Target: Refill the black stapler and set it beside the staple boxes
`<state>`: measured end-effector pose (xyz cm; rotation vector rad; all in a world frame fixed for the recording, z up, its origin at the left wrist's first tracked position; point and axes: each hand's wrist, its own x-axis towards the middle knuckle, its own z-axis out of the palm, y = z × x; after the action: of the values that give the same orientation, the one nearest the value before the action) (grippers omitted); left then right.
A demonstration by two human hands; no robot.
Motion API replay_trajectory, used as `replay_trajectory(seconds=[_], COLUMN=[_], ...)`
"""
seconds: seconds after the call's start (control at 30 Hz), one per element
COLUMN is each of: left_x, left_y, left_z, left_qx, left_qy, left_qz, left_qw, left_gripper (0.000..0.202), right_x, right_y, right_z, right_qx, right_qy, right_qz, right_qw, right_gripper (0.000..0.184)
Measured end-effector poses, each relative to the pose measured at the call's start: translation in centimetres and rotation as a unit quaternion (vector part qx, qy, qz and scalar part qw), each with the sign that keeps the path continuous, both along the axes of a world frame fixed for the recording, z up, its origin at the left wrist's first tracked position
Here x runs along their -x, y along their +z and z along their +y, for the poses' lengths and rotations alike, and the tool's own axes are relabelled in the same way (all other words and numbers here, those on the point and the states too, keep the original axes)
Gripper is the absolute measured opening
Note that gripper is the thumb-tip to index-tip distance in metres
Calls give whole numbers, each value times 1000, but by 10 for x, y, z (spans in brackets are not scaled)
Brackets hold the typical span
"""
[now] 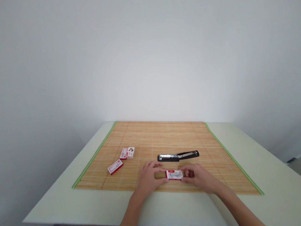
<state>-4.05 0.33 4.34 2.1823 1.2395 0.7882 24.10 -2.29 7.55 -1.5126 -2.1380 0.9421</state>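
Note:
Both my hands meet over a small red-and-white staple box [174,174] near the front edge of a bamboo mat [155,137]. My left hand [148,179] grips the box's left end with curled fingers. My right hand [197,176] pinches its right end. Just behind the box a black and silver stapler [178,155] lies swung open flat on the mat.
Three more small red-and-white boxes lie on the mat's left part: one [115,166] near the front, and two [124,153] [130,152] side by side behind it. The mat rests on a pale table [280,185] set against a white wall.

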Motion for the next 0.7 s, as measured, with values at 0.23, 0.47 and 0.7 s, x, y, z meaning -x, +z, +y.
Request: replay_trajectory(seconds=[0.23,0.47,0.7], left_x=[2,-3,-11], left_y=[1,-6,-12], left_z=[1,26,53], left_qx=[-3,-58,-52], left_qy=[-6,119,77], left_qz=[-29,-48,23], left_qw=[1000,990,995], left_gripper=[38,53,34], right_x=[16,43,49], right_y=[12,19,12], right_z=[-2,-8,1], right_qx=[-62,-92,-88], right_qy=[-18,-2,-23], right_qz=[-86,-98,-110], right_qw=[994,991,990], right_gripper=[33,25,15])
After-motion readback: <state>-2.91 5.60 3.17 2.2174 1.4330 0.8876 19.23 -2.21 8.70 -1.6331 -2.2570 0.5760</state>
